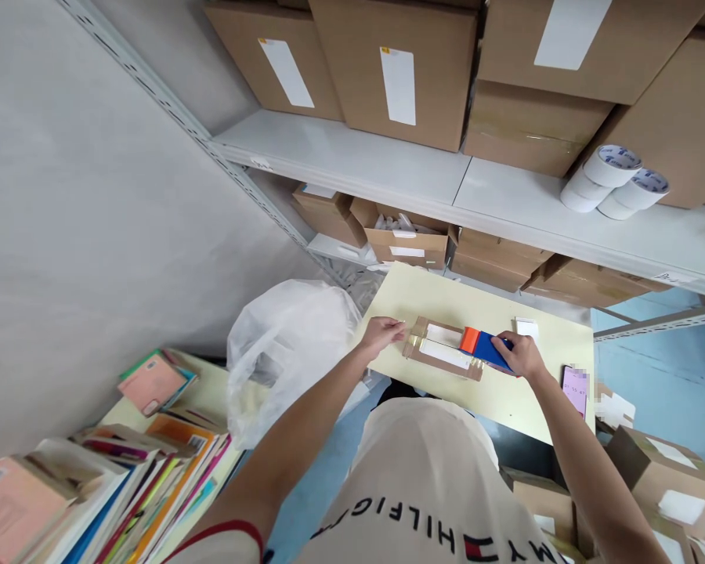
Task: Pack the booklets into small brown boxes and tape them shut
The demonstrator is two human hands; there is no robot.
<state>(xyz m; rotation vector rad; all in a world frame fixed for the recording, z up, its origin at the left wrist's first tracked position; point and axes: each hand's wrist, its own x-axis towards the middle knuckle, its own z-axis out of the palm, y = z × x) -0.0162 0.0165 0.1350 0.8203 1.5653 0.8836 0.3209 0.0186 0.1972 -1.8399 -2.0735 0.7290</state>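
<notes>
From my end, I see the flat brown cardboard parcel [443, 345] lying toward the worktop's left edge and nearer its front edge than its back, on the pale yellow worktop [446, 299]. The right hand [522, 356] grips the blue handheld tape dispenser with an orange front [486, 349], its orange end over the parcel's right part. The left hand [383, 335] hangs just off the parcel's left end, fingers drawn toward the thumb; I cannot tell whether they meet or pinch a scrap of tape.

For clean taping, I judge that the left fingers should brace the parcel's left end, while the dispenser runs straight and low with even pressure, so the strip lies without creases.

Shiny clear tape shows on the parcel, but I can't make out whether a strip runs to the dispenser. The right hand hides the dispenser's rear and partly covers a small white object [526, 327] behind it. The phone [574, 389] by the right edge is partly blurred.
</notes>
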